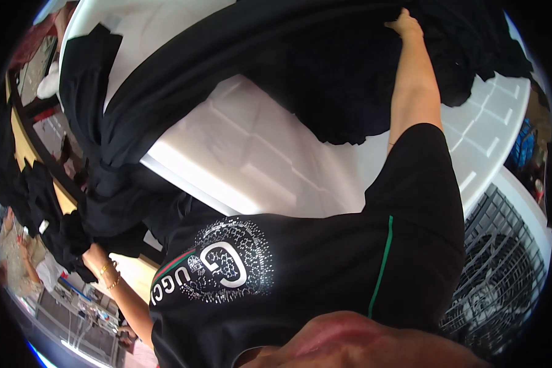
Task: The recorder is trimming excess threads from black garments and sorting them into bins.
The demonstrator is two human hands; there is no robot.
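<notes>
A large spread of black cloth point(227, 52) lies over a broad white, smooth-surfaced table or tub point(257, 135) in front of me. It runs from the far right round to my left side, with a narrow folded end hanging at the far left. My right arm is stretched far forward, and my right hand point(406, 26) rests on the cloth with thumb and forefinger apart; its other fingers are hard to make out. Low at the left, my left hand point(96, 259) has its fingers closed on a bunch of the black cloth. Gold-coloured bracelets circle that wrist.
A fan point(487, 282) with a wire grille and pale frame stands close at my right. On the left, a wooden edge point(64, 195) runs beside more dark cloth. Another person's arms point(24, 253) show at the far left. Blue material point(523, 144) lies beyond the table at right.
</notes>
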